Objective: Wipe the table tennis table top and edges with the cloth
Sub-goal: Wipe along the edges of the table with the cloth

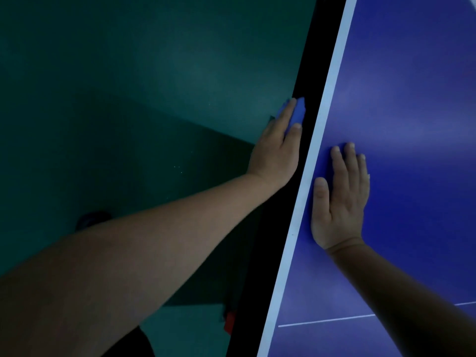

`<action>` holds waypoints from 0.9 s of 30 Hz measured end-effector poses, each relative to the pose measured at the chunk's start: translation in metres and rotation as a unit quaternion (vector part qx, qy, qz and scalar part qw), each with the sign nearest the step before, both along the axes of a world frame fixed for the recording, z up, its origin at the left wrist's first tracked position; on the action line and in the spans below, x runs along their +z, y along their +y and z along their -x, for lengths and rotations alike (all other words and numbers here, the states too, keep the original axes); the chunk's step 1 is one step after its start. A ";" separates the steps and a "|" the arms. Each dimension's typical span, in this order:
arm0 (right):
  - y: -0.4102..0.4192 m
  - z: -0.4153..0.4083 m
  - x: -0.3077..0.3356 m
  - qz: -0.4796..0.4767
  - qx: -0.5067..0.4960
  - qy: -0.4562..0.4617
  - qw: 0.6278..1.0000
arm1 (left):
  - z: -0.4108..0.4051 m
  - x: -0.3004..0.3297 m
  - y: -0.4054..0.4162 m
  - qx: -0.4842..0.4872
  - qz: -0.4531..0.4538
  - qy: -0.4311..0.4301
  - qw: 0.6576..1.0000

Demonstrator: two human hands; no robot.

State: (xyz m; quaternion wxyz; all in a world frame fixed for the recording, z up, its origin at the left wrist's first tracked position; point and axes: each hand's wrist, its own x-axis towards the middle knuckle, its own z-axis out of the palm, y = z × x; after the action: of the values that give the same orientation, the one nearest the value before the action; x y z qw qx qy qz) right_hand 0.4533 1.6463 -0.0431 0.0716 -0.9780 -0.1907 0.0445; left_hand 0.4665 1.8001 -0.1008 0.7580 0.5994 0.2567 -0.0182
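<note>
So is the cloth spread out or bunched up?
Bunched: the cloth shows only as a wad under the left hand.

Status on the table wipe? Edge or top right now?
Edge. The left hand presses the blue cloth against the table's black side edge. The right hand lies flat on the blue top, bracing. No visible sign shows whether the top is already wiped; edge ahead remains.
</note>
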 end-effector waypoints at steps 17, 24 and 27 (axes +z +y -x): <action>-0.001 -0.002 0.002 0.016 -0.002 0.001 1.000 | 0.058 0.026 -0.030 -0.043 -0.116 -0.014 0.992; 0.003 -0.001 0.008 0.023 -0.014 0.029 0.999 | 0.027 0.030 -0.017 -0.049 -0.110 -0.023 0.992; 0.006 -0.010 0.013 0.027 -0.017 0.018 0.999 | 0.068 0.030 -0.029 -0.084 -0.113 -0.023 0.990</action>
State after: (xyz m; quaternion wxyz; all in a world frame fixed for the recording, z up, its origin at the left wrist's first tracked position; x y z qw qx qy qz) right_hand 0.4636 1.6528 -0.0299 0.0489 -0.9819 -0.1710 0.0656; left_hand 0.3981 1.7708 -0.0711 0.6870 0.7008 0.1884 -0.0385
